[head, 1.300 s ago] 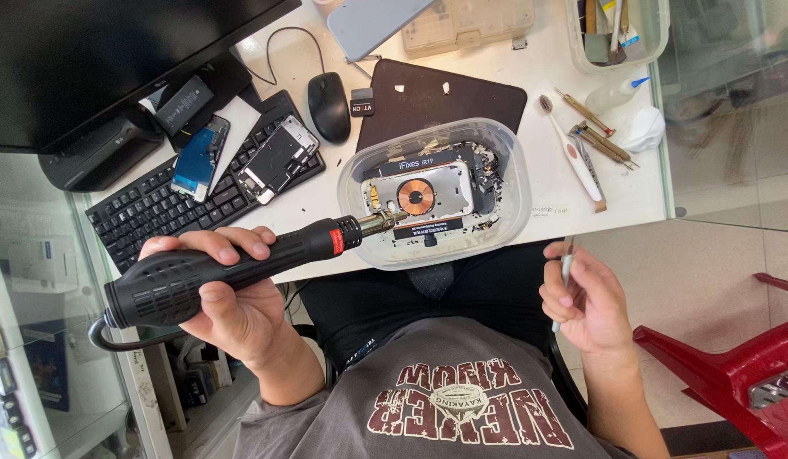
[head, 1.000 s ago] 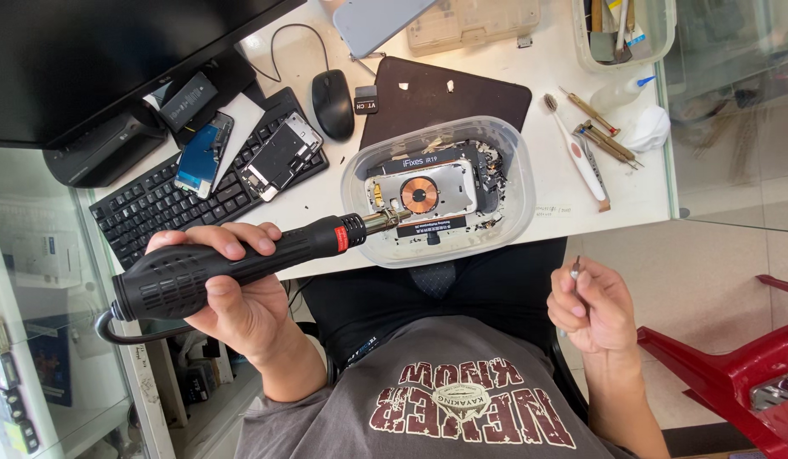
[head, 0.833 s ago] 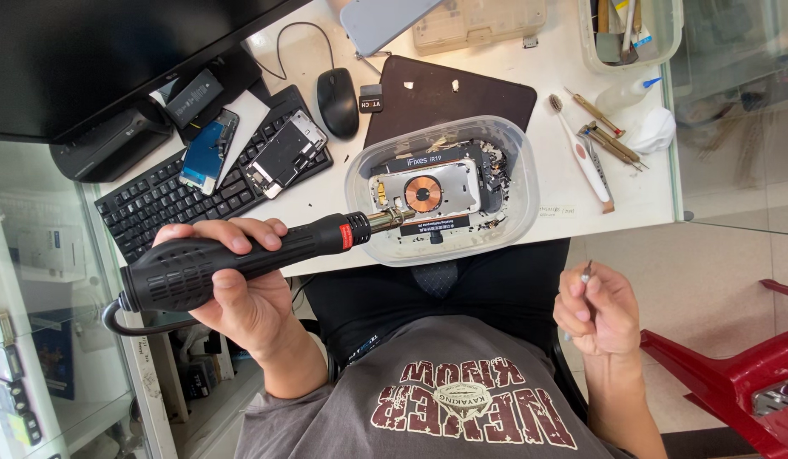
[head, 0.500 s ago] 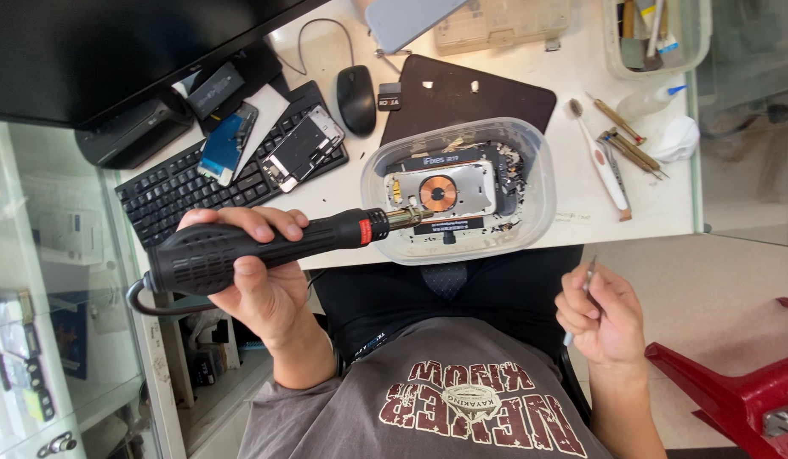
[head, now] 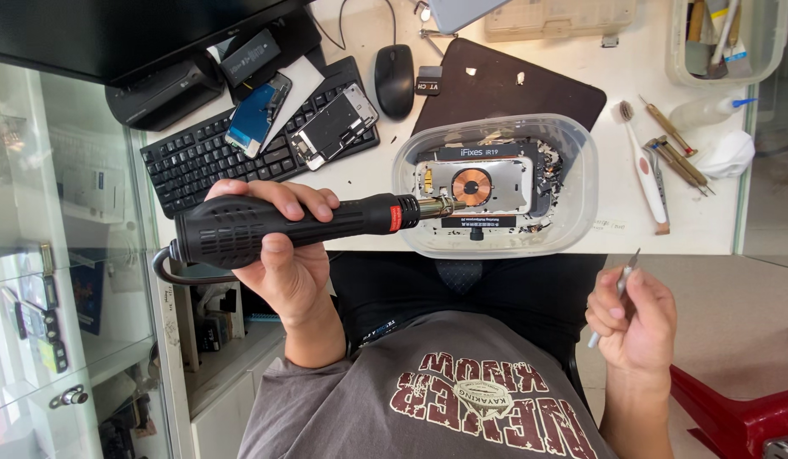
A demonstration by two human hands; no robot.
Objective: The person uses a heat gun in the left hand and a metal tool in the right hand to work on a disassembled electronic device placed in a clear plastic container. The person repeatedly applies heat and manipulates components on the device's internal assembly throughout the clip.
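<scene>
Left hand (head: 279,255) clenched tight round a black heat gun (head: 266,228), thumb on top, fingers curled under. Metal tip of the gun poking past the fingers, over the rim of a clear tub (head: 581,170), just above an opened phone (head: 475,183) lying flat inside. Right hand (head: 634,316) low and well apart from the tub, below the desk (head: 632,212) edge, fingers pinched on a thin metal tool (head: 619,285), point up. Plenty of open room around that hand, with a red chair (head: 734,412) off to its outer side. Keyboard (head: 198,157) just beyond the left knuckles, near the desk edge. Cord of the gun looped behind the palm, then cut off from sight. Lower end of the thin tool hidden in the fist. Small bits in the tub too tiny to make out.
</scene>
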